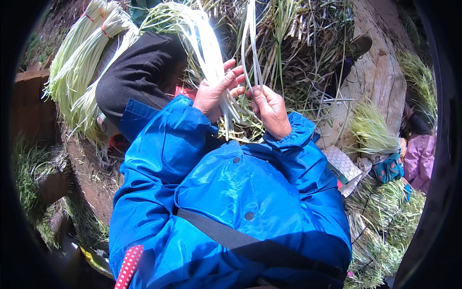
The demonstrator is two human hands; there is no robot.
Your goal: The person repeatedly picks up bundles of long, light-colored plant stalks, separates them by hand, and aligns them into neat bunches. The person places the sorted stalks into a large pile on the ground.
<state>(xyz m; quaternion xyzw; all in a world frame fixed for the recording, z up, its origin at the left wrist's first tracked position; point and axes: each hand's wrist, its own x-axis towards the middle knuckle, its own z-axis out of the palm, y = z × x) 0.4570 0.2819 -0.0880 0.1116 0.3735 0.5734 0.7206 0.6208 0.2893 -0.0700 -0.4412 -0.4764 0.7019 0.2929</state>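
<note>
My left hand (211, 97) holds a bunch of long white stalks (207, 47) that look like blanched chives. The bunch lies against the palm under the thumb, with fingers spread beyond it. Its leafy ends droop over to the upper left, and the other ends hang below the hand. To the right, my right hand (269, 108) pinches a few pale stalks (254, 47) between thumb and fingertips; they run up past the top of the picture. My two hands are close together, above loose trimmings (249, 132) in front of my blue jacket (234, 191).
Bundles of pale stalks (83, 61) with red ties lie left of my dark-trousered knee (140, 68). Dry leaves and stalks (299, 54) are heaped ahead. At right lie another bunch (373, 128) and a sack (388, 90). Someone's pink checked clothing (418, 159) shows at the right edge.
</note>
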